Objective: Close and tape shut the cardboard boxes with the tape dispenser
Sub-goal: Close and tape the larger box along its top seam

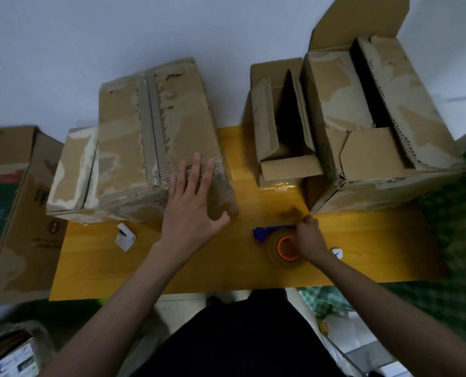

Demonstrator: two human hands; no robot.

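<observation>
Tape dispenser (279, 242) on the yellow counter (199, 268), under the right hand (309, 238).

The right hand has its fingers curled on the dispenser, a holding grip. The left hand (192, 205) lies flat, fingers spread wide, on the near end of the closed box (155, 137). Right of it, well apart, stand a small open box (281, 123) and a big open box (376, 126), touching each other. A white block (125, 237) lies near the closed box.
</observation>
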